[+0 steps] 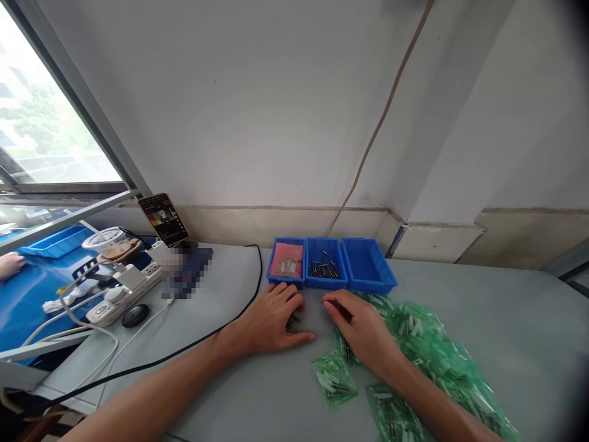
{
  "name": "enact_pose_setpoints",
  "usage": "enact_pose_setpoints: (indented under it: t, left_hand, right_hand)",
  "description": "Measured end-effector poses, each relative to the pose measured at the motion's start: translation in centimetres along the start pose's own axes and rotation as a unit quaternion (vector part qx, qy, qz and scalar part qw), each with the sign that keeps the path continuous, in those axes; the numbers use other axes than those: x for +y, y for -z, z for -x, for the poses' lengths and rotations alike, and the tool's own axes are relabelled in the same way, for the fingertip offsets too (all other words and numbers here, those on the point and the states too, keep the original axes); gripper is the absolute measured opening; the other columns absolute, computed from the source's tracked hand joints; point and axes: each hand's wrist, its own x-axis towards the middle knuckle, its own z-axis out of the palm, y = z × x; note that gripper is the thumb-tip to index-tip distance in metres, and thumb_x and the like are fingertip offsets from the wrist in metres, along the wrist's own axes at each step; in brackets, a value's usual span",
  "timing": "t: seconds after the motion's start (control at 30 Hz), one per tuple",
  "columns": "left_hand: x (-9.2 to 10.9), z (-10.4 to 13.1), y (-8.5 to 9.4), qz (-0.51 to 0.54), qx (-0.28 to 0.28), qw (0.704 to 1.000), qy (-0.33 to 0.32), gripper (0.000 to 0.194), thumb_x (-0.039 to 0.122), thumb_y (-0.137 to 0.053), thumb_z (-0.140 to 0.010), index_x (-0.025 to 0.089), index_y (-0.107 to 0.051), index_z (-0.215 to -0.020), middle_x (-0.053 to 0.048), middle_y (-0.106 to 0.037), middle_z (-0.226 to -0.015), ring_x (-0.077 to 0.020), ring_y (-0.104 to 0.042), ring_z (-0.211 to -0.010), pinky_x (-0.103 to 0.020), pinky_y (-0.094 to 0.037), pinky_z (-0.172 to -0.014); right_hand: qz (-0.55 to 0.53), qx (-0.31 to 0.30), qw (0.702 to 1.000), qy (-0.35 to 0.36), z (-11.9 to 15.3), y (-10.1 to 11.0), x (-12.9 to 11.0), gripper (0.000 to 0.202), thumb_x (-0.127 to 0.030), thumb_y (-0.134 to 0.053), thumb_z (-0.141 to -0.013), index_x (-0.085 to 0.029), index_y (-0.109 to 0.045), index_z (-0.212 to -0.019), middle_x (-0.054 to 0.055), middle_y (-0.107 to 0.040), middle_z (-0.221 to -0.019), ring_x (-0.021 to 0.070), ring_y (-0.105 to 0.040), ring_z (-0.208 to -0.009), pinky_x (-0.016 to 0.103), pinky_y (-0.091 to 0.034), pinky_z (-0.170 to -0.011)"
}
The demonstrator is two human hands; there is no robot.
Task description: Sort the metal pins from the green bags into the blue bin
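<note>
My left hand (276, 316) rests palm down on the grey table, thumb spread from the curved fingers. Under its palm show a few small dark metal pieces (293, 320), partly hidden. Thumb and fingertips of my right hand (361, 322) are pinched together just above the table; whatever they hold is too small to name. Just beyond the hands, a blue bin (324, 283) contains many small dark screw-like pieces. Beside my right hand lies a small green plastic bag (334, 379) of thin metal pieces. More green bags (427, 344) are heaped under and beyond the right forearm.
Left of the screw bin, another blue bin (286, 281) holds a pink packet (280, 255); a third bin (368, 258) stands right. A black cable (184, 355) crosses the table. At left are a phone (164, 219), a power strip (131, 294) and another person's hand (10, 265).
</note>
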Motion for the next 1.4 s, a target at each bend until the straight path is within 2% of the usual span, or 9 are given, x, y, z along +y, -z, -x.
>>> enact_pose_setpoints:
  t: [0.2,0.33,0.4,0.57,0.73,0.87,1.03,1.4]
  left_hand:
    - [-0.1,0.0,1.0,0.001,-0.040,0.999,-0.028,0.037,0.038,-0.076,-0.082,0.021,-0.055,-0.107,-0.007,-0.061,-0.107,-0.0270,-0.055,-0.099,-0.040,-0.041,-0.088]
    - [-0.1,0.0,0.8,0.018,-0.036,0.999,-0.011,0.017,0.019,-0.063,-0.087,0.021,-0.051,-0.098,-0.005,-0.060,-0.100,-0.0233,-0.054,-0.092,-0.038,-0.041,-0.087]
    - [-0.1,-0.1,0.5,0.028,-0.029,0.999,0.001,0.011,0.015,-0.058,-0.092,0.021,-0.050,-0.096,-0.004,-0.060,-0.097,-0.0219,-0.053,-0.090,-0.036,-0.040,-0.085]
    - [-0.1,0.0,0.4,0.069,-0.027,0.997,-0.002,0.003,0.022,-0.055,-0.104,0.021,-0.055,-0.102,-0.004,-0.062,-0.098,-0.0211,-0.054,-0.091,-0.036,-0.042,-0.087]
    - [-0.2,0.0,0.4,0.087,-0.033,0.996,-0.005,0.010,0.028,-0.053,-0.110,0.022,-0.060,-0.108,-0.005,-0.064,-0.106,-0.0219,-0.056,-0.098,-0.036,-0.043,-0.091]
    - [-0.3,0.1,0.3,0.094,-0.036,0.995,-0.015,0.014,0.031,-0.052,-0.112,0.022,-0.062,-0.111,-0.005,-0.066,-0.108,-0.0219,-0.057,-0.100,-0.035,-0.044,-0.093]
    - [-0.4,0.1,0.1,0.125,-0.028,0.992,-0.003,0.010,0.031,-0.058,-0.110,0.021,-0.060,-0.106,-0.004,-0.067,-0.103,-0.0211,-0.058,-0.099,-0.034,-0.045,-0.091]
    - [-0.2,0.0,0.2,0.143,-0.028,0.989,-0.011,0.007,0.024,-0.054,-0.109,0.021,-0.059,-0.106,-0.006,-0.068,-0.105,-0.0217,-0.059,-0.099,-0.036,-0.046,-0.094]
  right_hand:
    - [0.008,0.003,1.000,-0.001,0.0,0.1,-0.1,0.024,-0.035,-0.052,-0.107,-0.026,-0.073,-0.102,0.006,-0.077,-0.098,0.0252,-0.068,-0.085,0.036,-0.051,-0.077]
    - [0.009,0.001,1.000,0.000,0.1,0.2,-0.1,0.024,-0.034,-0.050,-0.108,-0.026,-0.072,-0.102,0.005,-0.076,-0.097,0.0245,-0.068,-0.085,0.036,-0.051,-0.077]
    - [0.011,0.000,1.000,0.003,0.1,0.2,-0.2,0.024,-0.034,-0.050,-0.108,-0.026,-0.072,-0.103,0.005,-0.075,-0.097,0.0243,-0.068,-0.085,0.035,-0.052,-0.077]
    - [0.019,-0.016,0.999,0.036,0.2,-0.1,0.0,0.022,-0.030,-0.051,-0.108,-0.026,-0.073,-0.105,0.006,-0.075,-0.101,0.0252,-0.069,-0.092,0.037,-0.054,-0.083]
    - [0.071,-0.061,0.992,0.088,0.3,-0.6,0.5,0.013,-0.024,-0.061,-0.104,-0.024,-0.073,-0.104,0.006,-0.072,-0.101,0.0259,-0.068,-0.096,0.039,-0.053,-0.086]
    - [0.115,-0.083,0.983,0.121,0.3,-0.8,0.6,0.012,-0.021,-0.063,-0.104,-0.025,-0.072,-0.097,0.005,-0.071,-0.097,0.0259,-0.066,-0.095,0.039,-0.051,-0.085]
    - [0.124,-0.093,0.981,0.120,0.3,-0.9,0.6,0.012,-0.020,-0.063,-0.105,-0.024,-0.070,-0.097,0.004,-0.069,-0.097,0.0249,-0.065,-0.094,0.038,-0.050,-0.084]
    - [0.132,-0.078,0.981,0.119,0.3,-1.3,0.5,0.011,-0.017,-0.066,-0.102,-0.025,-0.070,-0.094,0.003,-0.069,-0.095,0.0248,-0.067,-0.092,0.037,-0.050,-0.081]
